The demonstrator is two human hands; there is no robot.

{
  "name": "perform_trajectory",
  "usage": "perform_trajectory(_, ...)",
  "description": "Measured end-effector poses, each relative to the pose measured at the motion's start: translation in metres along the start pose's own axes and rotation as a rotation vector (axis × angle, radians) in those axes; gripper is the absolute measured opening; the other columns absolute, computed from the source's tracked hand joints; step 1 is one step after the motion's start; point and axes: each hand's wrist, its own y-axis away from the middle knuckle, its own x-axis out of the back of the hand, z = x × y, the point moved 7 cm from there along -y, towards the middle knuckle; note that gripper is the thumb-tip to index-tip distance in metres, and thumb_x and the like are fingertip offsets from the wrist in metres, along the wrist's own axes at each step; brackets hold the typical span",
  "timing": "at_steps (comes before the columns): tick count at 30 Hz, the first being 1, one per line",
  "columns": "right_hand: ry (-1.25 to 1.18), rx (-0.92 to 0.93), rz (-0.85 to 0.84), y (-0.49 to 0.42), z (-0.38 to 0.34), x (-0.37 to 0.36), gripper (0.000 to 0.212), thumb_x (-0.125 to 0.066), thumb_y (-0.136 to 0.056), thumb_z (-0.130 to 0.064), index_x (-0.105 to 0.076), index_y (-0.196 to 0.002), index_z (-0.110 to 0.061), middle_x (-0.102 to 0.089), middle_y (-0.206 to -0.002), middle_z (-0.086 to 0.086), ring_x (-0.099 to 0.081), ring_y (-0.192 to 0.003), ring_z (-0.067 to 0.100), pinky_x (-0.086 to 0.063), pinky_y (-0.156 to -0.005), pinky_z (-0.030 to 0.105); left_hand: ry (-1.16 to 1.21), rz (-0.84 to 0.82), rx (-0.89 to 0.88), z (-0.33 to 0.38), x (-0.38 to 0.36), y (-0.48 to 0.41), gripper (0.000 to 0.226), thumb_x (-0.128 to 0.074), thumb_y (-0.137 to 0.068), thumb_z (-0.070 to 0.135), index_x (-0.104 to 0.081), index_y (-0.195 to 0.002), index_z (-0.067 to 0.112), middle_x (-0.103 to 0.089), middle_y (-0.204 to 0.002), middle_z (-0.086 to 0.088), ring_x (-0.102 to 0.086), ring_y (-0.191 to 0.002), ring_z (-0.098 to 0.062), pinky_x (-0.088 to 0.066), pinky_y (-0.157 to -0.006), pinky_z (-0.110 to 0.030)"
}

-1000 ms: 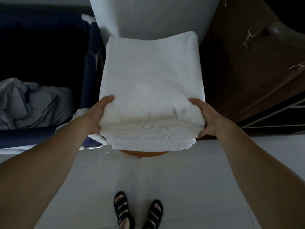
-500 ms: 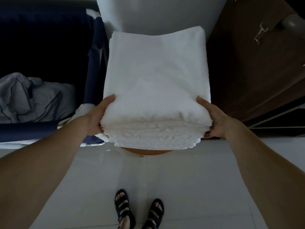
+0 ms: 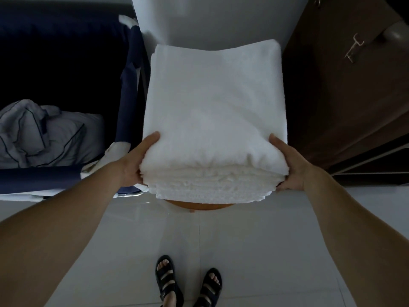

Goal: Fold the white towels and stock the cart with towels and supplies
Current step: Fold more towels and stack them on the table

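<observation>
A thick stack of folded white towels (image 3: 214,120) fills the middle of the head view, over a round orange-brown stool (image 3: 199,204) whose front edge shows just below it. My left hand (image 3: 135,162) grips the stack's near left corner, thumb on top and fingers underneath. My right hand (image 3: 290,167) grips the near right corner the same way. Whether the stack rests on the stool or is lifted off it cannot be told.
A dark blue fabric laundry bin (image 3: 66,176) on the left holds crumpled white linen with dark piping (image 3: 42,136). A dark brown wooden cabinet (image 3: 345,96) stands to the right. A white wall (image 3: 217,18) is behind the stack. My sandalled feet (image 3: 188,282) stand on pale floor tiles.
Both hands keep the same grip on the towel stack. The stack sits slightly higher and further right in view than a second ago, and its edges look more squared.
</observation>
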Motion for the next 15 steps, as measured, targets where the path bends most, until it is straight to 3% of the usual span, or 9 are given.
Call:
perform_trajectory(8, 0.111, 0.117, 0.025, 0.015, -0.028, -0.005, 0.066, -0.072, -0.061, -0.074, -0.074, -0.103, -0.023, -0.077, -0.098, 0.009, -0.064, -0.109, 0.035, -0.044, -0.100, 0.061, 0.012, 0.023, 0.007, 0.001, 0.003, -0.001, 0.109, -0.087, -0.025, 0.075, -0.068, -0.120, 0.024, -0.073, -0.116, -0.008, -0.066, -0.110, -0.033, -0.046, -0.099, -0.055)
perform_trajectory(11, 0.189, 0.115, 0.007, 0.022, -0.039, -0.009, 0.071, -0.071, -0.060, -0.077, -0.071, -0.105, -0.022, -0.077, -0.099, 0.013, -0.064, -0.108, 0.037, -0.042, -0.101, 0.063, 0.014, 0.057, 0.031, 0.006, 0.007, 0.001, 0.105, -0.085, -0.032, 0.077, -0.067, -0.120, 0.021, -0.071, -0.117, -0.011, -0.062, -0.113, -0.038, -0.039, -0.103, -0.062)
perform_trajectory(14, 0.208, 0.061, 0.020, 0.018, -0.033, -0.007, 0.086, -0.075, -0.048, -0.079, -0.065, -0.112, -0.022, -0.069, -0.113, 0.018, -0.058, -0.114, 0.041, -0.032, -0.104, 0.071, 0.013, 0.057, 0.018, 0.007, 0.004, 0.003, 0.087, -0.079, -0.052, 0.075, -0.067, -0.116, 0.018, -0.073, -0.112, -0.012, -0.064, -0.109, -0.034, -0.044, -0.102, -0.057)
perform_trajectory(15, 0.174, 0.070, 0.014, 0.015, -0.031, -0.007, 0.087, -0.075, -0.049, -0.078, -0.065, -0.114, -0.021, -0.069, -0.114, 0.017, -0.059, -0.114, 0.040, -0.034, -0.104, 0.070, 0.011, 0.050, 0.015, 0.006, 0.004, 0.002, 0.083, -0.077, -0.056, 0.074, -0.067, -0.117, 0.018, -0.074, -0.109, -0.011, -0.065, -0.108, -0.034, -0.045, -0.102, -0.055)
